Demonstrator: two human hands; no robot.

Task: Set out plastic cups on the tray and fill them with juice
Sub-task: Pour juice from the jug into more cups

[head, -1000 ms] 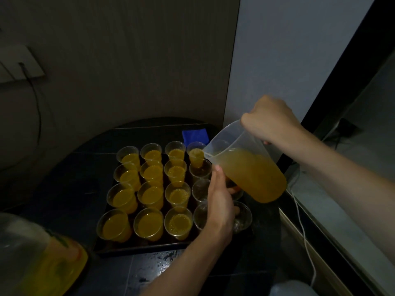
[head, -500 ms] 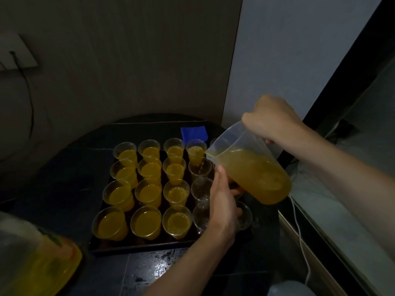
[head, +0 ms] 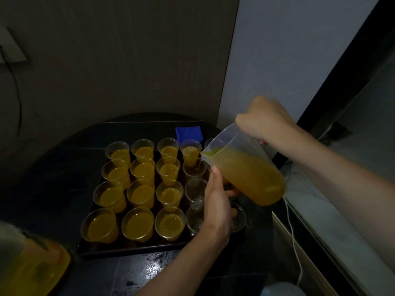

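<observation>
My right hand (head: 264, 121) grips the handle of the jug (head: 245, 171), tilted left, its spout over a clear cup (head: 194, 170) in the fourth column on the tray (head: 128, 248). My left hand (head: 215, 208) stands edge-on among the clear cups at the tray's right, thumb up beside the jug, fingers curling out of sight; whether they hold a cup I cannot tell. Filled cups (head: 140, 194) occupy the three left columns.

Right hand (head: 265, 120) tips the jug (head: 245, 169) over the tray's (head: 128, 249) cups (head: 141, 193) (most already full).
</observation>
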